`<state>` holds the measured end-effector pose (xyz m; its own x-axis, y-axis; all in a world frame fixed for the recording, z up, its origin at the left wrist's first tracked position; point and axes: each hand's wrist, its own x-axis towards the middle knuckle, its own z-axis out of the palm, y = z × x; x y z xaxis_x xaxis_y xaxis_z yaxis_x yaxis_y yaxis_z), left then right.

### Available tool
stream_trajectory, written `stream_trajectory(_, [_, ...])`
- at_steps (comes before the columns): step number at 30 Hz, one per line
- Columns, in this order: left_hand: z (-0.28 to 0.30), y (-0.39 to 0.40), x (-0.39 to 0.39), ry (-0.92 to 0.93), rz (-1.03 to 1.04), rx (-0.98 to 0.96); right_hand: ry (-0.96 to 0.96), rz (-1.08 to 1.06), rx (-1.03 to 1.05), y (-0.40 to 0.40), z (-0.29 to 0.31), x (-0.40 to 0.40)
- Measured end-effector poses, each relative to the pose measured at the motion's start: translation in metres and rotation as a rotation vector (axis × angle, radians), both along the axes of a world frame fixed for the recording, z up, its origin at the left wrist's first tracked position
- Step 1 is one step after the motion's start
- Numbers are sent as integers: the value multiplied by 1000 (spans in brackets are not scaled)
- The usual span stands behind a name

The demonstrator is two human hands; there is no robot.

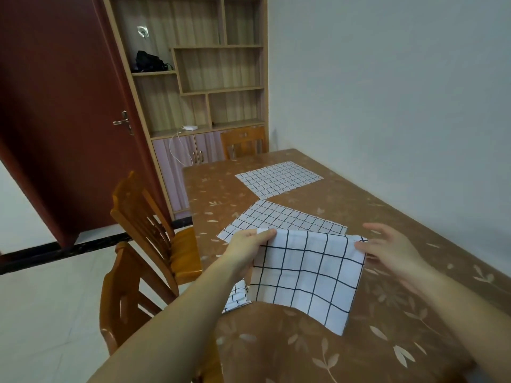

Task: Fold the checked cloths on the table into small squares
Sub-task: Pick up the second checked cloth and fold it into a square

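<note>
I hold up a white cloth with a black check (304, 275) above the near part of the brown leaf-patterned table (387, 217). My left hand (249, 241) pinches its upper left corner. My right hand (387, 244) has its fingers spread at the upper right corner, and the thumb side touches the cloth's edge. A second checked cloth (279, 219) lies flat just beyond my hands. A third checked cloth (279, 178) lies flat farther back. A small bunched piece of checked cloth (236, 297) sits under the held one at the table's left edge.
Two wooden chairs (154, 239) stand along the table's left side and another chair (243, 142) at its far end. A shelf unit (210, 78) and a red door (63, 106) are behind. A white wall runs along the right.
</note>
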<state>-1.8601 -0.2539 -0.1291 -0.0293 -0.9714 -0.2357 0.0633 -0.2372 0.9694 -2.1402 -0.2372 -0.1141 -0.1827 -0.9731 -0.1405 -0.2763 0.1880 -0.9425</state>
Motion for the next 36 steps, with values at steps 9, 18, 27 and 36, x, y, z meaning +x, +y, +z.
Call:
stream_trajectory(9, [5, -2, 7, 4, 40, 4, -161, -96, -112, -11, -1, -2])
stream_trajectory(18, [11, -5, 4, 40, 107, 8, -193, -127, -252, -10, 12, 4])
stream_trajectory(27, [21, -11, 10, -83, 173, -73, 389, 99, -388, -6, 32, -6])
stream_trajectory(36, [39, -13, 13, -81, 201, -230, 367, 167, -382, -15, 37, -13])
